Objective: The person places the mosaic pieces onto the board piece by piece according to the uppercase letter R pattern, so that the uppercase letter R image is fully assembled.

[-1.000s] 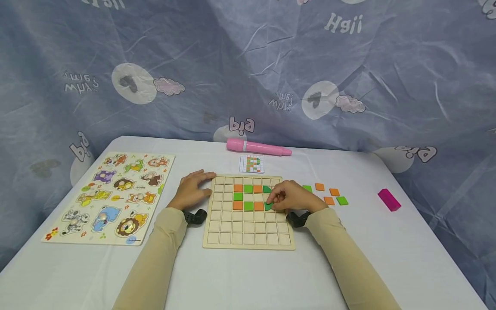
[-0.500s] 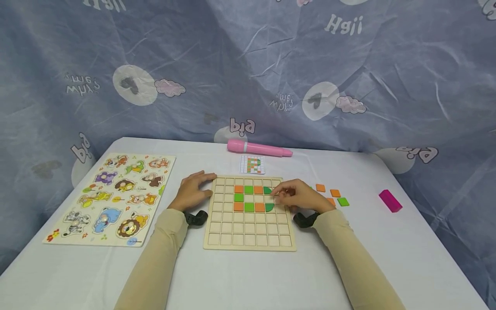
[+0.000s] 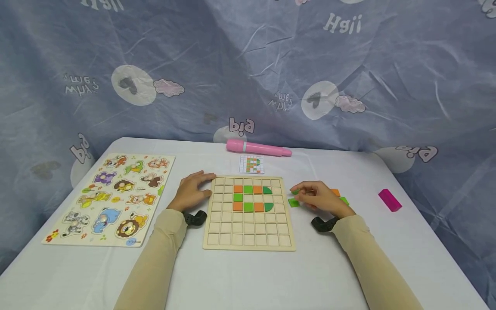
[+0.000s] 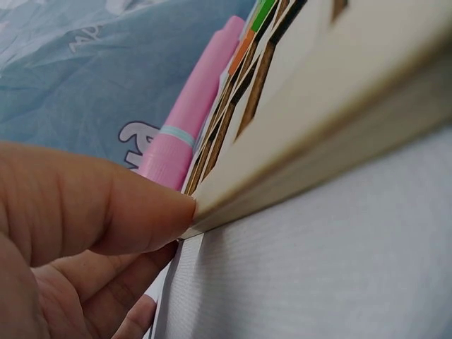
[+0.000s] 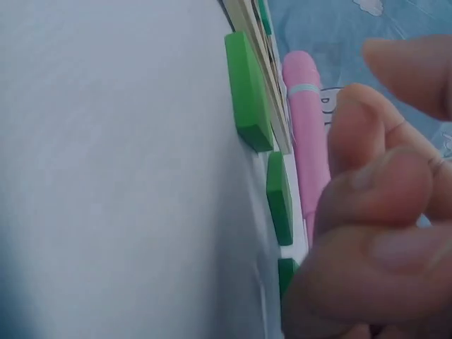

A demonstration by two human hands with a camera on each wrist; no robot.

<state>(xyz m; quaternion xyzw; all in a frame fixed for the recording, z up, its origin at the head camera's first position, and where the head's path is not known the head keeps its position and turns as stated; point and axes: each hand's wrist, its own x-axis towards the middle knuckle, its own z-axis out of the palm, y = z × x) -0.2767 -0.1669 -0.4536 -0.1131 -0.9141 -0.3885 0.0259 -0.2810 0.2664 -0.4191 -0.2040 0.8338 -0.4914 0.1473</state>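
Note:
My left hand (image 3: 191,191) rests at the left edge of a wooden grid board (image 3: 248,237), fingers stretched toward its far corner. In the left wrist view the thumb (image 4: 134,215) presses against the board's edge. Orange and green square tiles and two dark green rounded pieces (image 3: 268,207) lie in the grid's upper cells. Right of the board, my right hand (image 3: 319,197) hovers low over loose tiles, thumb and fingertips apart with nothing between them. A light green tile (image 3: 293,202) lies by its fingertips; further green tiles (image 5: 280,198) stand out in the right wrist view.
Behind the board lie a small pattern card (image 3: 252,164) and a pink pen-shaped object (image 3: 258,148). An animal puzzle board (image 3: 112,193) covers the left of the table. A magenta block (image 3: 389,200) sits far right. Some orange tiles (image 3: 335,192) are partly hidden by the right hand.
My right hand has left the rounded green piece on the board and moved right, over the loose tiles. The left hand has stayed at the board's edge.

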